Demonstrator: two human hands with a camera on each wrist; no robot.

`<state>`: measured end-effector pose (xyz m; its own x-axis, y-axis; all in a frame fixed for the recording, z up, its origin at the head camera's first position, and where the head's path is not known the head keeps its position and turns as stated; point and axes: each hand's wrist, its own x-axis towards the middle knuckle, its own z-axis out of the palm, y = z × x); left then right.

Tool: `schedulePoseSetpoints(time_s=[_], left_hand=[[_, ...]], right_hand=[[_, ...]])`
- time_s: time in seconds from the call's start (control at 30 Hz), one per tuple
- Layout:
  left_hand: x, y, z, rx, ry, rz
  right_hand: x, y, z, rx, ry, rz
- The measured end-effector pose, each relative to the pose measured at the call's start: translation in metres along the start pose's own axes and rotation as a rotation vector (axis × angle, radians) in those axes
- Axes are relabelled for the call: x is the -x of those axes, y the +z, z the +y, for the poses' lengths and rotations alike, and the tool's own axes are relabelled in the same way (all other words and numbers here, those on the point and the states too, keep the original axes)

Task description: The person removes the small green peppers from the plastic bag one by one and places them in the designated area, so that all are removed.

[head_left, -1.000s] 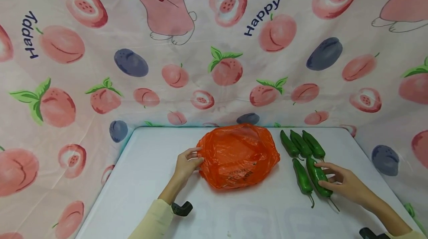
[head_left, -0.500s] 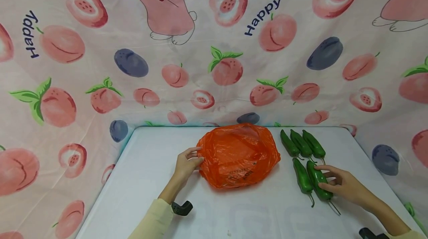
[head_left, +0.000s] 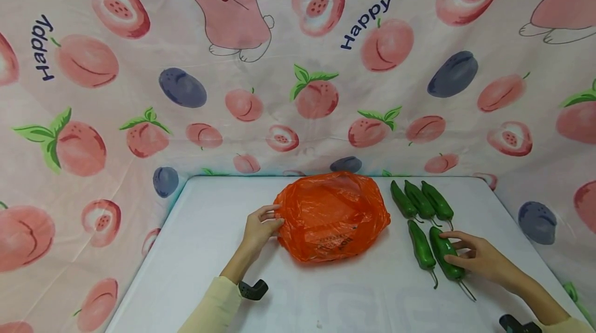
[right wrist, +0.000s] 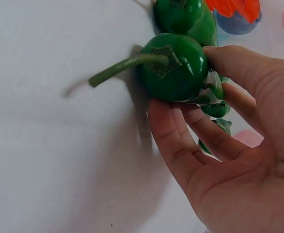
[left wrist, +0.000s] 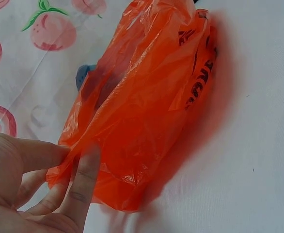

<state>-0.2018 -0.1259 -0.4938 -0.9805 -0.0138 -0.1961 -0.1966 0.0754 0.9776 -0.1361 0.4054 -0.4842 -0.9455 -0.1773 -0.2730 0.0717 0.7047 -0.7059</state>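
An orange plastic bag (head_left: pixel 332 219) lies puffed up at the middle of the white table. My left hand (head_left: pixel 258 227) pinches its left edge; in the left wrist view the thumb and fingers (left wrist: pixel 79 194) have the thin film between them. On the right, my right hand (head_left: pixel 481 256) holds a long green pepper (head_left: pixel 446 258) at the table, thumb on one side and fingers on the other. The right wrist view shows this pepper's stem end (right wrist: pixel 173 68) close up. Just left of it lies another green pepper (head_left: pixel 421 245), a narrow gap between them.
Three more green peppers (head_left: pixel 420 200) lie side by side in a back row, right of the bag. White table (head_left: pixel 205 229) stretches left and in front of the bag. A fruit-printed cloth (head_left: pixel 279 90) hangs behind the table's back edge.
My right hand has shifted the held pepper slightly toward me and to the right, widening the gap to its neighbour. The left hand and the bag stay practically still.
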Motion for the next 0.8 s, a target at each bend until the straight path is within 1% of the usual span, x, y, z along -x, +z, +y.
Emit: schedulePoseSetpoints(time_s=[0.23,0.47,0.57,0.7,0.8], left_hand=[[0.0001,-0.0006,-0.0003,-0.003,-0.007,0.000],[-0.0004,-0.0012,-0.0016,0.015,0.018,-0.009],[0.0001,-0.0019,-0.0016,0.010,0.017,-0.014],[-0.0006,-0.0036,-0.0022,-0.011,0.021,-0.026],[-0.0011,-0.0066,-0.0039,-0.048,0.033,-0.034]], right_hand=[[-0.0024,-0.0005,0.0016,0.016,-0.013,0.000],[-0.0025,0.0005,0.0071,-0.040,-0.004,-0.019],[-0.0020,0.0007,0.0068,-0.052,-0.004,-0.026],[-0.0023,0.0013,0.0067,-0.054,-0.011,-0.029],[-0.0032,0.0016,0.0064,-0.046,-0.021,-0.032]])
